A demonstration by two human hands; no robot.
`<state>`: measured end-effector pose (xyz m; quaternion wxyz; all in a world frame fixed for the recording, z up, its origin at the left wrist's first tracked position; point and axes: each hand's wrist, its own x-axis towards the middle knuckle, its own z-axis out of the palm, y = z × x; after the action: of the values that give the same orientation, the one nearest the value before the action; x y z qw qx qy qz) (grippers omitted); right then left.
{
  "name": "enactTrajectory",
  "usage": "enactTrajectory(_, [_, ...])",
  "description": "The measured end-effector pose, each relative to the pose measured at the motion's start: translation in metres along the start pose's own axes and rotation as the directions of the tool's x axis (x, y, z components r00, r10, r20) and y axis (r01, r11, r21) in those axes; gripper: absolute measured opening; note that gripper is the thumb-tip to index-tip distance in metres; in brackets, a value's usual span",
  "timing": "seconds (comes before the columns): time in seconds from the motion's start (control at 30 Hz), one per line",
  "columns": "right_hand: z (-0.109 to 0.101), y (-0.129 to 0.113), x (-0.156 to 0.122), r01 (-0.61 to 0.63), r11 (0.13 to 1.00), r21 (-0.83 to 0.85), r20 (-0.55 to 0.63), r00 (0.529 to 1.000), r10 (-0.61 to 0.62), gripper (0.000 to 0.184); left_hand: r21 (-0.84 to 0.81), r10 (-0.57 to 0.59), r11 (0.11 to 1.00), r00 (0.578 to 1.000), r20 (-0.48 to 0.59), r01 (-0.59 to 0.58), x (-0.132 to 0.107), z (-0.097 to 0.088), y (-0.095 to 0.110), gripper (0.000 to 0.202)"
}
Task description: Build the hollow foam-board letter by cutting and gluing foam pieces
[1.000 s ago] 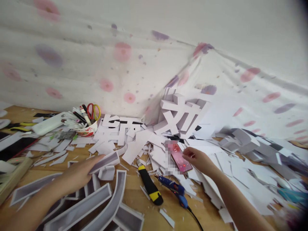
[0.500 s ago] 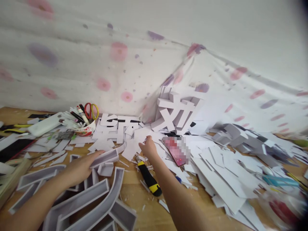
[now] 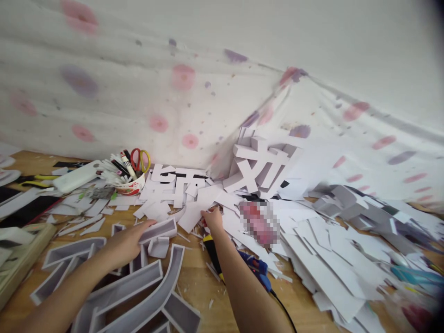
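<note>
And across comes my right hand! A second ago it was out beside the pink phone; now it's down among the white scraps, just beyond the front end of the yellow-and-black knife, my forearm crossing over that handle. So the reach has switched from the phone side to the offcuts, while the hollow white letter stays put at the near left of the table, open troughs facing up.

Fingers, then! On the right, thumb and forefinger sit close, only a narrow gap showing; whether there's a sliver pinched between them, I can't tell. My left hand hasn't budged: fingers stretched out along the letter's upper trough, touching its rim, thumb out of sight, so I can't say if that's a grip or a rest. The blue glue gun lies right of my forearm, unheld.
</note>
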<state>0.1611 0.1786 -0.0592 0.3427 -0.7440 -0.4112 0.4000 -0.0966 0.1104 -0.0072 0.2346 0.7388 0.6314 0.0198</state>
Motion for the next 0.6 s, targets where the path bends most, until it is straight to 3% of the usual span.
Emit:
enactTrajectory(0.13, [0.001,-0.009,-0.01,0.072,0.986,0.153,0.047,0.996,-0.08,0.015,-0.066,0.019,0.998,1.0,0.02,-0.018,0.0,0.001,-0.009,0.078])
enactTrajectory(0.27, [-0.008,-0.025,-0.027,0.225,0.931,0.288,0.035,0.969,-0.245,0.017,-0.224,0.161,0.962,0.987,0.001,-0.157,-0.002,-0.008,-0.009,0.073])
enactTrajectory(0.37, [-0.017,-0.036,-0.036,0.311,0.877,0.366,0.013,0.941,-0.339,0.018,-0.398,0.159,0.894,0.977,-0.145,-0.205,0.0,-0.014,0.011,0.06])
enactTrajectory(0.4, [-0.02,-0.039,-0.039,0.326,0.861,0.391,0.011,0.933,-0.359,0.018,-0.464,0.117,0.86,0.966,-0.23,-0.215,0.002,-0.015,0.02,0.058])
enactTrajectory(0.47, [-0.023,-0.043,-0.045,0.34,0.833,0.437,0.021,0.922,-0.388,0.017,-0.553,0.047,0.805,0.953,-0.3,-0.214,0.007,-0.011,0.04,0.054])
enactTrajectory(0.53, [-0.024,-0.044,-0.053,0.34,0.815,0.47,0.045,0.913,-0.407,0.016,-0.654,0.016,0.725,0.954,-0.298,-0.216,0.012,-0.005,0.058,0.058])
enactTrajectory(0.6, [-0.025,-0.044,-0.061,0.337,0.797,0.501,0.069,0.903,-0.424,0.017,-0.765,0.036,0.612,0.973,-0.226,-0.201,0.016,0.002,0.071,0.055])
